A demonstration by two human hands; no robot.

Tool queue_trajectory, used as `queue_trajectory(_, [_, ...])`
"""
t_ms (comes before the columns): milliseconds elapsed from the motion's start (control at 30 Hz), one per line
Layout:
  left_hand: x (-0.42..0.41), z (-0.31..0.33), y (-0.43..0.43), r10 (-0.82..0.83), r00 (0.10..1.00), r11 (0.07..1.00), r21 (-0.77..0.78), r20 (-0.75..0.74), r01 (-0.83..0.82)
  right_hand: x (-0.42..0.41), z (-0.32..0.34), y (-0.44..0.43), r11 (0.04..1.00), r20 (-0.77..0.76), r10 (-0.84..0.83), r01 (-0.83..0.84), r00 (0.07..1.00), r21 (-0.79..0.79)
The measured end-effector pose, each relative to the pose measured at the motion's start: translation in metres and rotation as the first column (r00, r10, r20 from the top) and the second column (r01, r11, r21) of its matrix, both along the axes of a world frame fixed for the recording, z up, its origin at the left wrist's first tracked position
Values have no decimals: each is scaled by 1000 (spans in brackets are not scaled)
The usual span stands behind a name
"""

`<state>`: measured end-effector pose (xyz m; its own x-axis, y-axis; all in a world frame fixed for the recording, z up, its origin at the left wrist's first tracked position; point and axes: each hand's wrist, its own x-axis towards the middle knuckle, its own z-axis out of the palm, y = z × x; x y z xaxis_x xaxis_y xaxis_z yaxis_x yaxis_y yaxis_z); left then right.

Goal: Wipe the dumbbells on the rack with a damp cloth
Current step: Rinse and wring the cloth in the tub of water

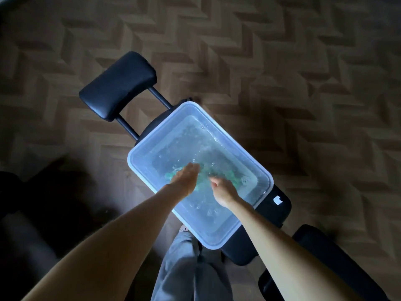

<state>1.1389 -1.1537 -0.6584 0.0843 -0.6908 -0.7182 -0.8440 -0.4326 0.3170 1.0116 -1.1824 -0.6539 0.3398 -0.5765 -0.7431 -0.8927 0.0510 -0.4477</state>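
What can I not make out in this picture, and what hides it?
Head view:
Green cloth in the clear plastic water tub: mostly hidden by ripples and the left hand.
Right hand: grip unclear, fingers submerged.
Dumbbells and rack: outside the frame.
Black shape, lower left: too dark.

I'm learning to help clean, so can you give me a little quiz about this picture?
1. True or false: the green cloth is under water in the clear tub.
2. The tub rests on: A the floor, B the black bench, C a dumbbell rack.
3. How many hands reach into the tub?
Key: 1 true; 2 B; 3 two, the left hand and the right hand.
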Motion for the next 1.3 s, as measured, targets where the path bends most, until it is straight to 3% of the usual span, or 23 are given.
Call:
queue_trajectory(133, [1, -5, -4, 100, 995, 993, 54, 24, -102, 2, -5, -11, 998, -104, 55, -54, 993, 12])
queue_trajectory(200, [2, 4, -7, 219, 976, 976, 16, -14, -219, 6, 2, -15, 996, -80, -54, 49, 995, -69])
queue_trajectory(333, [3, 46, -20, 289, 943, 931, -181, -167, -318, 9, 31, -21, 942, 102, -324, 331, 940, -58])
queue_trajectory(400, [2, 72, -23, 316, 899, 861, -305, -303, -406, 9, 51, -21, 952, 230, -302, 306, 925, 18])
queue_trajectory(467, [-1, 98, -23, 261, 860, 813, -380, -439, -441, 10, 69, -21, 982, 312, -177, 188, 934, -8])
queue_trajectory(500, [-1, 107, -21, 249, 826, 799, -375, -505, -470, 11, 76, -21, 985, 322, -143, 165, 936, -42])
queue_trajectory(567, [0, 122, -21, 306, 707, 736, -313, -638, -600, 12, 92, -22, 964, 356, -237, 263, 904, -28])
queue_trajectory(633, [6, 126, -21, 395, 611, 657, -254, -686, -710, 10, 106, -23, 898, 394, -434, 426, 810, 114])
queue_trajectory(700, [13, 126, -15, 459, 604, 680, -179, -652, -711, 8, 123, -23, 801, 431, -598, 527, 676, 285])
queue_trajectory(800, [13, 118, -1, 346, 802, 910, -36, -487, -414, 8, 137, -21, 665, 467, -747, 554, 474, 501])
queue_trajectory(867, [7, 111, 7, 283, 856, 950, 6, -432, -311, 10, 141, -19, 577, 454, -816, 538, 358, 615])
queue_trajectory(1000, [-3, 104, 12, 408, 806, 867, -94, -429, -489, 9, 144, -17, 401, 374, -913, 511, 160, 760])
queue_trajectory(1100, [2, 96, 11, 500, 782, 778, -205, -371, -594, -4, 134, -13, 229, 285, -958, 557, -14, 799])
queue_trajectory(1133, [5, 95, 11, 526, 760, 741, -232, -382, -630, -8, 128, -12, 180, 248, -968, 598, -33, 781])
queue_trajectory(1200, [6, 94, 10, 548, 712, 685, -254, -438, -683, -14, 116, -8, 167, 162, -984, 716, 76, 678])
queue_trajectory(1233, [5, 97, 8, 549, 690, 666, -252, -471, -702, -15, 111, -6, 225, 105, -974, 771, 203, 596])
queue_trajectory(1300, [5, 103, 5, 535, 654, 644, -243, -534, -726, -15, 102, 0, 453, 57, -876, 777, 479, 436])
